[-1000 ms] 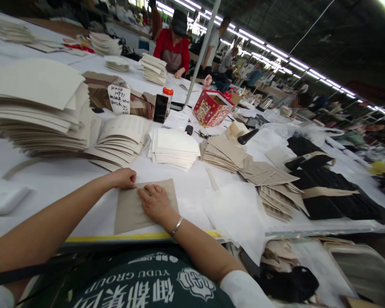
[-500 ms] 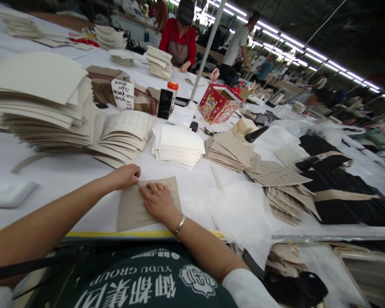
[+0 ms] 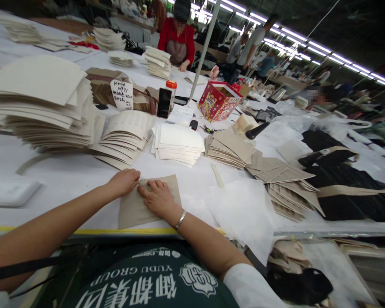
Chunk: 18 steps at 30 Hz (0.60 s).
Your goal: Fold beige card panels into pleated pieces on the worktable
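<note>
At a white-covered worktable (image 3: pixel 93 171), we pinch the upper-left corner of a taupe fabric panel (image 3: pixel 137 209) in our left hand (image 3: pixel 124 182), our right hand (image 3: pixel 158 199) open and pressed flat upon it. The panel lies nearer us than the white stack (image 3: pixel 179 141); a red patterned box (image 3: pixel 216 102) stands beyond that stack, a smartphone (image 3: pixel 164 103) behind it.

Hands Meet on Beige Panel

The left hand (image 3: pixel 124 182) pinches the far left corner of a beige panel (image 3: pixel 137 209) as the right hand (image 3: pixel 158 197) lies on it, near a white stack (image 3: pixel 179 143) on the table (image 3: pixel 192 192).
</note>
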### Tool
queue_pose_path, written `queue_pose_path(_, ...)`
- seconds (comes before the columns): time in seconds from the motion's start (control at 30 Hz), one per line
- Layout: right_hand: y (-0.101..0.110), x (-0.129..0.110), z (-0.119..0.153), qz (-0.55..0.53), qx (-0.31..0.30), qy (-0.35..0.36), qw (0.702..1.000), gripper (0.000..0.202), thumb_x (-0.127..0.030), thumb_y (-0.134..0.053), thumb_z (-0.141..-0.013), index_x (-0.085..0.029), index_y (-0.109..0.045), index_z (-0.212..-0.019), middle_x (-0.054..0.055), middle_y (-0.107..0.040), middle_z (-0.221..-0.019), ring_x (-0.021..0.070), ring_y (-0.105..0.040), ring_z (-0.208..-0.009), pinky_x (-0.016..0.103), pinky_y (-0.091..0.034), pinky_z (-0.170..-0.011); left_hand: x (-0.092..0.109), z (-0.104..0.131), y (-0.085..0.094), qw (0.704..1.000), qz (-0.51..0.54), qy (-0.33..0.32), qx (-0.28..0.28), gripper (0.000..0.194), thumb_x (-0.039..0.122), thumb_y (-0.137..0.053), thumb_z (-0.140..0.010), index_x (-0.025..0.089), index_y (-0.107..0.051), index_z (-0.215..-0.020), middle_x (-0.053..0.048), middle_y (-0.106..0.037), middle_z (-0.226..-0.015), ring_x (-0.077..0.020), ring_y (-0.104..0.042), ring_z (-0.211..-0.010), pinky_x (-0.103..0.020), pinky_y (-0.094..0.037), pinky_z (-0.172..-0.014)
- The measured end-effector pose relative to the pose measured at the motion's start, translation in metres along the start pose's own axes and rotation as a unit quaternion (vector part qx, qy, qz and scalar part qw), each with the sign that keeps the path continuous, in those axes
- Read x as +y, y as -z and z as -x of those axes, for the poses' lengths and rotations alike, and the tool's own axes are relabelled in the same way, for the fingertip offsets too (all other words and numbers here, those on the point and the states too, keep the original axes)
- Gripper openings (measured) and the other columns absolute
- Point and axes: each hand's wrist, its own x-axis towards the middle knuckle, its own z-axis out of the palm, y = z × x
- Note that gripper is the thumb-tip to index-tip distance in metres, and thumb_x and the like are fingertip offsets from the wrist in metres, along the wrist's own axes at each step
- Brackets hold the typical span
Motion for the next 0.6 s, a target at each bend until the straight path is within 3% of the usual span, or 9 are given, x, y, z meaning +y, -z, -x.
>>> queue_pose_path(0.17,0.000,-0.001,-0.001,0.003,0.018,0.009,1.000,0.038,-0.025,-0.047,-0.087,-0.027,-0.049,-0.125,0.009,-0.052,-0.108,0.0250,-0.042,-0.097,0.040,-0.037,-0.080,0.011,0.003,0.007,0.999,0.013,-0.017,-0.043,0.010,0.020,-0.049,-0.077,0.018,-0.059,-0.077,-0.006,-0.066,-0.080,-0.0207,-0.060,-0.079,-0.029,-0.041,-0.069)
queue_pose_path(0.27,-0.001,-0.002,-0.002,-0.003,0.010,0.008,1.000,0.031,-0.025,-0.048,-0.087,-0.025,-0.054,-0.118,0.010,-0.051,-0.108,0.0253,-0.042,-0.098,0.040,-0.037,-0.080,0.019,0.001,0.008,0.998,0.024,-0.012,-0.052,0.010,0.023,-0.050,-0.076,0.019,-0.059,-0.080,-0.005,-0.066,-0.080,-0.0197,-0.060,-0.078,-0.028,-0.042,-0.068)
queue_pose_path(0.4,-0.002,-0.002,0.001,-0.012,0.013,0.003,1.000,0.034,-0.025,-0.049,-0.087,-0.027,-0.052,-0.121,0.010,-0.051,-0.111,0.0247,-0.042,-0.100,0.040,-0.037,-0.081,0.013,-0.001,0.005,0.999,0.021,0.038,-0.010,0.025,0.022,-0.045,-0.078,0.017,-0.058,-0.099,-0.011,-0.064,-0.098,-0.0226,-0.060,-0.091,-0.032,-0.043,-0.077)
queue_pose_path(0.5,-0.001,0.001,0.000,-0.015,0.023,0.000,1.000,0.034,-0.025,-0.049,-0.087,-0.029,-0.052,-0.121,0.008,-0.053,-0.110,0.0240,-0.044,-0.098,0.040,-0.037,-0.083,-0.003,0.008,-0.002,0.998,0.023,0.065,0.014,0.032,0.033,-0.053,-0.074,0.016,-0.058,-0.101,-0.013,-0.060,-0.107,-0.0267,-0.056,-0.102,-0.034,-0.043,-0.084)
queue_pose_path(0.6,0.002,0.008,-0.012,-0.022,0.015,-0.011,1.000,0.028,-0.025,-0.046,-0.090,-0.025,-0.056,-0.116,0.007,-0.057,-0.103,0.0222,-0.048,-0.095,0.038,-0.039,-0.082,-0.015,0.021,-0.017,0.994,0.048,0.075,0.057,0.040,0.042,-0.058,-0.070,0.017,-0.059,-0.102,-0.013,-0.059,-0.109,-0.0296,-0.054,-0.104,-0.038,-0.043,-0.087)
